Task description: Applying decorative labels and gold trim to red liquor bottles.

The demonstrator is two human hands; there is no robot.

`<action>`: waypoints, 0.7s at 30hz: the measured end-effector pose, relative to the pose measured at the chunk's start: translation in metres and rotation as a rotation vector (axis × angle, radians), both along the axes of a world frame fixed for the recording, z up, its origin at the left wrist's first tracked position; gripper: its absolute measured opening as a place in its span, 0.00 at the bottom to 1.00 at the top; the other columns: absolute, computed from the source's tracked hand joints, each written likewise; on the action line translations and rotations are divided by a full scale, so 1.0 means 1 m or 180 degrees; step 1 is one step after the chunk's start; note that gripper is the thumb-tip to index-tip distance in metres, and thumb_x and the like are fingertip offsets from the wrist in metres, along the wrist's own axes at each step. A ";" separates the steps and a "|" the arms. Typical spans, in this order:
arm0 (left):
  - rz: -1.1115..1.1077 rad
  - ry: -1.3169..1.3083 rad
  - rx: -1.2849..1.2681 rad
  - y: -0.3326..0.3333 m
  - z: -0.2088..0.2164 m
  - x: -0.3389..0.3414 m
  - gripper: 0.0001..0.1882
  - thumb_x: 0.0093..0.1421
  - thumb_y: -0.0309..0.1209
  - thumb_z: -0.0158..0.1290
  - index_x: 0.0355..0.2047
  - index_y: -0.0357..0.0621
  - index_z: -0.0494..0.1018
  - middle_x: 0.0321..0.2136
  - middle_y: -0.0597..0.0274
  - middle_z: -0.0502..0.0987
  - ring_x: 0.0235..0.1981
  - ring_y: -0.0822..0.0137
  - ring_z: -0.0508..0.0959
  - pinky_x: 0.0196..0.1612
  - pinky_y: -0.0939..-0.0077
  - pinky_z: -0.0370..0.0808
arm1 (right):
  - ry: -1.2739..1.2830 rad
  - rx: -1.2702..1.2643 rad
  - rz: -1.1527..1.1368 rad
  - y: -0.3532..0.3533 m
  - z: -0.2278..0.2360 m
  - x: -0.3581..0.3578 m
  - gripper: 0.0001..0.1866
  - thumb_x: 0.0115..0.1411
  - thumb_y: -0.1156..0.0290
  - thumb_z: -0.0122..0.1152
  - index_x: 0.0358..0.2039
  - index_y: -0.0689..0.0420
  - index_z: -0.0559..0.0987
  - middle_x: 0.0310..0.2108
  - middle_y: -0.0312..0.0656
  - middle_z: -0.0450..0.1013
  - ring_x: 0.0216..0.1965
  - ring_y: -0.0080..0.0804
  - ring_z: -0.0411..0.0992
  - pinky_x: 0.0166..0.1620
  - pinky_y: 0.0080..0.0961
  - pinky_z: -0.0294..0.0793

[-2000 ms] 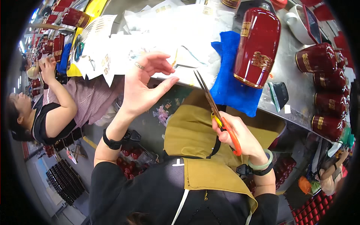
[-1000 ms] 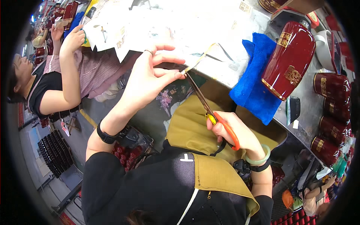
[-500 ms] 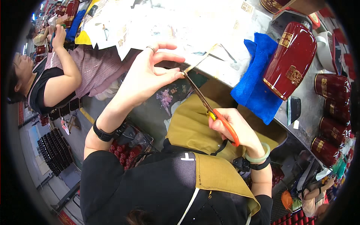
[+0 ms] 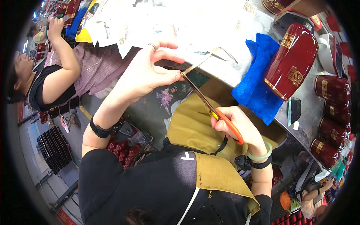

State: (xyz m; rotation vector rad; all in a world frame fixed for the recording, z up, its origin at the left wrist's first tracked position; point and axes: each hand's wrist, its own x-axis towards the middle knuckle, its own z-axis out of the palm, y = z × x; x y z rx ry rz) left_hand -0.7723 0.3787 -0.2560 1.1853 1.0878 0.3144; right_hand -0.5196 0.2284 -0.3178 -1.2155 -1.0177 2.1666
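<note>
My left hand (image 4: 150,71) pinches the near end of a thin gold strip (image 4: 198,64) between thumb and forefinger; its other fingers are stretched out. The strip runs over the table edge and curls back on the white tabletop. Orange-handled scissors (image 4: 202,96) are in my right hand (image 4: 238,123), with my fingers through the loops. The long dark blades look nearly closed, their tips at the strip beside my left fingertips. Whether they touch the strip I cannot tell. To the right, a glossy dark red bottle (image 4: 296,60) with gold emblems lies on a blue cloth (image 4: 251,82).
Several red bottles (image 4: 332,87) stand along the right side, near a white cup (image 4: 325,52). White sheets with gold stickers (image 4: 120,22) cover the table's far left. A co-worker (image 4: 60,71) sits at the left. Red pieces fill a container (image 4: 125,150) below my left forearm.
My right hand and the scissors have shifted slightly right and down. The strip's far end has moved a little, and the left hand holds its pinch. The co-worker's raised hand has moved up.
</note>
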 end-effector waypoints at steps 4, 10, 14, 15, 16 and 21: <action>-0.0001 -0.0012 -0.0037 0.002 -0.001 -0.001 0.37 0.57 0.20 0.64 0.62 0.36 0.57 0.52 0.45 0.75 0.44 0.62 0.84 0.49 0.76 0.80 | -0.0185 0.0024 0.0134 0.006 0.006 0.002 0.18 0.59 0.59 0.72 0.27 0.60 0.76 0.17 0.25 0.63 0.20 0.12 0.57 0.23 0.20 0.55; -0.0009 -0.0005 -0.0132 0.003 0.000 0.001 0.34 0.57 0.20 0.64 0.60 0.36 0.59 0.53 0.43 0.75 0.44 0.61 0.84 0.50 0.75 0.80 | -0.0565 0.0087 0.0345 0.010 0.009 0.006 0.18 0.56 0.59 0.73 0.27 0.62 0.78 0.17 0.29 0.67 0.22 0.15 0.58 0.25 0.23 0.57; -0.0011 0.0006 -0.0173 0.004 0.001 0.004 0.33 0.57 0.20 0.64 0.59 0.36 0.59 0.53 0.43 0.75 0.44 0.62 0.84 0.51 0.75 0.79 | -0.0591 0.0075 0.0246 0.009 0.012 0.005 0.19 0.56 0.58 0.73 0.28 0.62 0.78 0.17 0.30 0.66 0.22 0.16 0.58 0.24 0.23 0.56; 0.0009 0.0023 -0.0170 0.004 0.002 0.004 0.33 0.57 0.21 0.64 0.59 0.36 0.59 0.53 0.43 0.75 0.44 0.62 0.84 0.51 0.75 0.79 | -0.0593 0.0086 0.0245 0.009 0.011 0.005 0.19 0.56 0.58 0.73 0.28 0.62 0.78 0.17 0.30 0.66 0.22 0.16 0.58 0.24 0.23 0.56; 0.0008 0.0021 -0.0158 0.004 0.003 0.004 0.33 0.57 0.21 0.64 0.59 0.36 0.59 0.53 0.43 0.75 0.44 0.62 0.84 0.51 0.75 0.79 | -0.0586 0.0153 0.0242 0.008 0.009 0.005 0.20 0.56 0.57 0.73 0.28 0.62 0.78 0.17 0.30 0.66 0.22 0.16 0.58 0.24 0.24 0.57; 0.0004 0.0023 -0.0210 0.006 0.003 0.003 0.32 0.58 0.20 0.64 0.58 0.36 0.59 0.54 0.43 0.75 0.44 0.62 0.84 0.50 0.75 0.79 | -0.0689 0.0136 0.0331 0.011 0.011 0.006 0.20 0.55 0.57 0.74 0.29 0.63 0.79 0.17 0.31 0.67 0.21 0.16 0.58 0.25 0.24 0.58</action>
